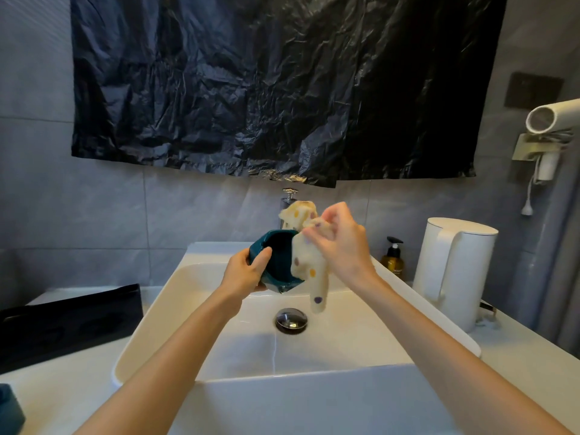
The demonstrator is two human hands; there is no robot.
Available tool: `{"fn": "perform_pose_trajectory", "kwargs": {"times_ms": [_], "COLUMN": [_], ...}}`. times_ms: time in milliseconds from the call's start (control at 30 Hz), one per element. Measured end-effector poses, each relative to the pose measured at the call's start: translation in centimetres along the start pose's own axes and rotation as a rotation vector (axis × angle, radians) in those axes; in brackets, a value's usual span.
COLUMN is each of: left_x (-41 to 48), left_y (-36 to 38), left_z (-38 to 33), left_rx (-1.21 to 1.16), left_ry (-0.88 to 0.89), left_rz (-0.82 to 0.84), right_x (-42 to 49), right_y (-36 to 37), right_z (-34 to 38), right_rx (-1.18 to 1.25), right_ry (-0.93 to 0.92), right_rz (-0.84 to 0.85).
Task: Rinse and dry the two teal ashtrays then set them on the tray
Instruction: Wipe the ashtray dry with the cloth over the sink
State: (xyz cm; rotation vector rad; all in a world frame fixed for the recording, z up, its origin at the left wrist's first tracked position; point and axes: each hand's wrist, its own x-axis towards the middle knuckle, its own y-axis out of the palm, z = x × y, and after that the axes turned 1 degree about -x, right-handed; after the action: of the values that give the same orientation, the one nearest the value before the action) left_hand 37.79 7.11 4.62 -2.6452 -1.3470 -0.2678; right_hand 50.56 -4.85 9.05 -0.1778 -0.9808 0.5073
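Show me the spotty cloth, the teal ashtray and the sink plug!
spotty cloth (309, 262), head view, its hanging middle.
teal ashtray (280, 253), head view, its inside wall.
sink plug (291, 319), head view, its shiny top.

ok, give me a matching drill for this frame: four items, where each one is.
Items
1. teal hexagonal ceramic ashtray
2. cream dotted cloth
3. black rectangular tray
4. white cylindrical kettle

Places
A. on the counter right of the white sink
B. held by the left hand above the sink
C. on the counter left of the sink
D. gripped by the right hand, hanging beside the ashtray

Pairs: 1-B, 2-D, 3-C, 4-A
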Motion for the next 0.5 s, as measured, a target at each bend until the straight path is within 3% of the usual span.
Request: {"fn": "perform_pose_trajectory", "kwargs": {"times_ms": [200,267,367,433,500], "left_x": [-0.2,-0.2,-0.1,-0.2,-0.2], "left_y": [0.0,-0.2,-0.2,-0.2,-0.3], "left_z": [-0.2,-0.2,0.0,0.1,0.0], "left_rx": [-0.023,-0.022,0.032,0.057,0.075], "left_ry": [-0.043,-0.039,-0.030,-0.027,-0.018], "left_rz": [-0.015,-0.016,0.004,0.000,0.002], "right_x": [-1.3,-1.5,-1.4,-0.7,0.0], "right_y": [2.1,1.9,1.1,0.5,0.1], "right_z": [-0.4,0.2,1.1,0.9,0.4], "right_rx": [-0.343,-0.452,-0.421,-0.452,-0.581], "right_ry": [-0.300,-0.297,-0.208,-0.219,-0.333], "right_rz": [0.401,0.579,0.824,0.806,0.590]}}
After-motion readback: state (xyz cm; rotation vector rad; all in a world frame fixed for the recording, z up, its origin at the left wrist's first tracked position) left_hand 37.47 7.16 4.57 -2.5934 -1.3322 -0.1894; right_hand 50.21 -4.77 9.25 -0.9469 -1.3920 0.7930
